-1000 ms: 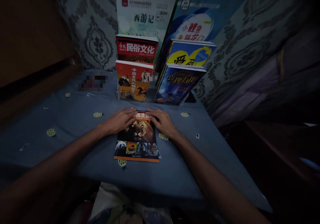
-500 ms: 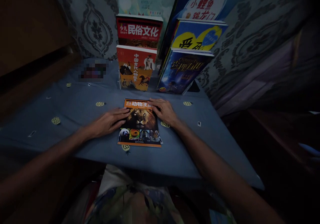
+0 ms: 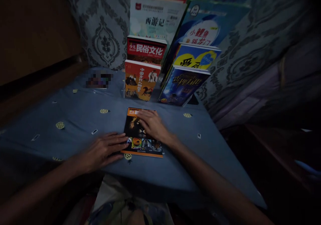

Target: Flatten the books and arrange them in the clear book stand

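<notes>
Lion-cover book (image 3: 136, 131) now meets the left hand (image 3: 104, 149) lower down.

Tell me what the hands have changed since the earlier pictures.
The left hand moved down the book's left side, nearer the person, to its lower left corner. The right hand shifted left from the upper right corner, farther over the cover. Neither hand has gripped anything. The book stays flat on the table; the standing books behind it are unchanged.
</notes>
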Demonstrator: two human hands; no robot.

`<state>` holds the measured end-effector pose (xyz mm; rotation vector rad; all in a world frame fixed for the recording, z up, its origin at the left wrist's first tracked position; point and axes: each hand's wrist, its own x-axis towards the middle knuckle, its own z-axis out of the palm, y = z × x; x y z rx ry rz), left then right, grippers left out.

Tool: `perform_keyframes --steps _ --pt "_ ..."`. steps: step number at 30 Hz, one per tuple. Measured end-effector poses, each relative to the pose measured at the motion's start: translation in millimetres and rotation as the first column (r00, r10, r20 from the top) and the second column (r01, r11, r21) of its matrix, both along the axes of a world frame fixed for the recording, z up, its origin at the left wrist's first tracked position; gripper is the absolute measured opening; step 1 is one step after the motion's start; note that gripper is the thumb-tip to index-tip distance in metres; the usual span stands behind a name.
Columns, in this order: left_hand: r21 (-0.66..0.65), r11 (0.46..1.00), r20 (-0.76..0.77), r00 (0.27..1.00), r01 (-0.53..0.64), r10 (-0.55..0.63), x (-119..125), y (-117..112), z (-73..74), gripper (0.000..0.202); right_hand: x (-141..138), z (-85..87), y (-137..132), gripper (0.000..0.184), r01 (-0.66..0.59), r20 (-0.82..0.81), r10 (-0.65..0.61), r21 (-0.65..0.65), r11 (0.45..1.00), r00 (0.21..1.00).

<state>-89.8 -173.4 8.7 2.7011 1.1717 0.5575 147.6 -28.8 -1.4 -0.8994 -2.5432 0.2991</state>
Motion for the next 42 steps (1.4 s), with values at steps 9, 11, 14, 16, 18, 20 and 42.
perform_keyframes --steps 9,11,14,16,18,20,42 --pt "0.219 0.974 0.082 0.993 0.062 -0.082 -1.2 7.8 -13.6 0.031 -4.9 -3.0 8.6 0.048 0.033 0.079 -0.025 -0.100 0.994 0.997" --pt "0.218 0.974 0.109 0.990 0.059 -0.085 -0.4 8.5 -13.8 0.030 16.0 -6.4 13.6 0.048 0.082 0.069 -0.074 -0.111 0.990 0.995" --pt "0.228 0.973 0.148 0.986 0.043 -0.078 0.6 8.6 -13.3 0.028 40.5 -8.9 8.9 0.050 0.070 0.063 -0.062 -0.139 0.988 0.996" --pt "0.212 0.976 0.142 0.987 0.045 -0.077 0.7 8.6 -12.5 0.027 50.8 -7.7 -3.4 0.052 0.044 0.058 -0.035 -0.163 0.986 0.998" --pt "0.185 0.981 0.131 0.988 0.060 -0.085 0.4 8.7 -11.6 0.027 58.1 -4.3 -22.3 0.052 0.010 0.050 -0.001 -0.181 0.983 0.999" --pt "0.172 0.983 0.140 0.986 0.061 -0.086 0.0 8.6 -11.6 0.028 64.7 0.0 -45.4 0.052 -0.031 0.043 0.040 -0.185 0.982 0.998" --pt "-0.004 1.000 -0.061 0.998 -0.022 0.022 8.9 50.0 6.0 0.044 85.1 12.8 -126.8 0.053 -0.130 0.115 0.143 -0.115 0.985 0.983"
